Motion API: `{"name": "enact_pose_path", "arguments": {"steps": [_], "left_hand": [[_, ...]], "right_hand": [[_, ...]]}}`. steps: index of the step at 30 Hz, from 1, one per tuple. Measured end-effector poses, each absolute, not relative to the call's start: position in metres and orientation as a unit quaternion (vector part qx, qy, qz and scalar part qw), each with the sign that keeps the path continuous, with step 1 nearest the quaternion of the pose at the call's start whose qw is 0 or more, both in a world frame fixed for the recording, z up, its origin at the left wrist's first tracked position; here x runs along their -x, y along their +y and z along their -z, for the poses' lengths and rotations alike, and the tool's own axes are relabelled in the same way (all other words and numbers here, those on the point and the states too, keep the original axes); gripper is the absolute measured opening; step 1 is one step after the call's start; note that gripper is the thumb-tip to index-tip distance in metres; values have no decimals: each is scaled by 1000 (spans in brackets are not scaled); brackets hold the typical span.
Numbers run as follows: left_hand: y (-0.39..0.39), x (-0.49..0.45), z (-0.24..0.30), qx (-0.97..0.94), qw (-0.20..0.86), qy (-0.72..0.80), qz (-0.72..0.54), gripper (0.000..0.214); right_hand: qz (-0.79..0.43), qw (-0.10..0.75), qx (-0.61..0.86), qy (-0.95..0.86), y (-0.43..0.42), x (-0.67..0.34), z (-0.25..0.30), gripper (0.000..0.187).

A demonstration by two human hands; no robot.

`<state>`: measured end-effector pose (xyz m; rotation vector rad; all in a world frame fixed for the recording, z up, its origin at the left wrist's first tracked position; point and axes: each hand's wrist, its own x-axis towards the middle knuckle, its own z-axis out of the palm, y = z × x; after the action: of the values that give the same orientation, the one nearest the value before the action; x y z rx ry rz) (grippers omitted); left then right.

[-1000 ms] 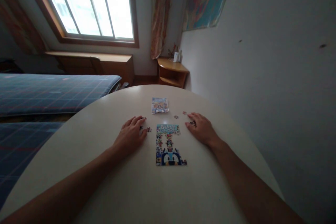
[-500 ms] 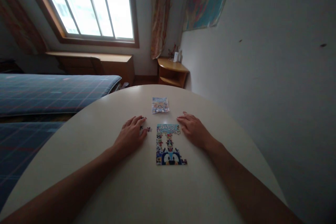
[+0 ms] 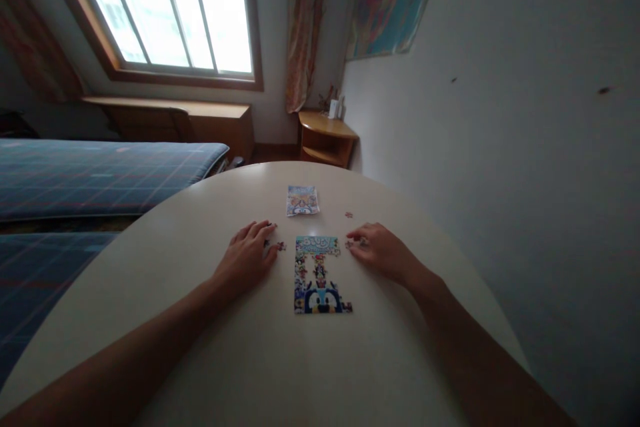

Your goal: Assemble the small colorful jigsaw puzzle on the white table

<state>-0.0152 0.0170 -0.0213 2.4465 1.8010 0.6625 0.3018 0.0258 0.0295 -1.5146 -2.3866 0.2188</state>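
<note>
A partly assembled jigsaw puzzle (image 3: 324,301) lies on the table between my hands, with gaps along its middle and right side. My left hand (image 3: 249,251) rests to its left, fingers spread over loose pieces; one puzzle piece (image 3: 281,246) shows beside the thumb. To the puzzle's right, my right hand (image 3: 379,251) has thumb and index finger apart around a small puzzle piece (image 3: 349,245) on the tabletop. Another loose piece (image 3: 349,215) lies farther back. The palms hide whatever is beneath them.
Beyond the puzzle, a printed picture sheet (image 3: 303,201) lies on the round white table (image 3: 310,367). A plaid-covered bed (image 3: 110,173) stands to the left, and a wall (image 3: 510,147) runs along the right. A wooden corner cabinet (image 3: 327,125) stands behind the table.
My right hand has drawn back from the puzzle's upper right, uncovering the loose piece there, and its fingers now bend by another piece. My left hand stays nearly in place.
</note>
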Motion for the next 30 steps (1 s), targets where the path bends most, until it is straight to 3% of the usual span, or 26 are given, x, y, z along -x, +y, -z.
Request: {"name": "enact_pose_path", "arguments": {"steps": [7,16,30], "left_hand": [[10,8,10,-814,-8,529,-241,43],[-13,-8,-7,-944,91,250,-193,45],[-10,-6,-7,-957,114,207,-170,49]], "right_hand": [[-108,144,537,-824,24,-301,-34,19],[-144,96,500,-849,15,-296,-41,10],[-197,61,515,-832,3,-283,-52,14]]}}
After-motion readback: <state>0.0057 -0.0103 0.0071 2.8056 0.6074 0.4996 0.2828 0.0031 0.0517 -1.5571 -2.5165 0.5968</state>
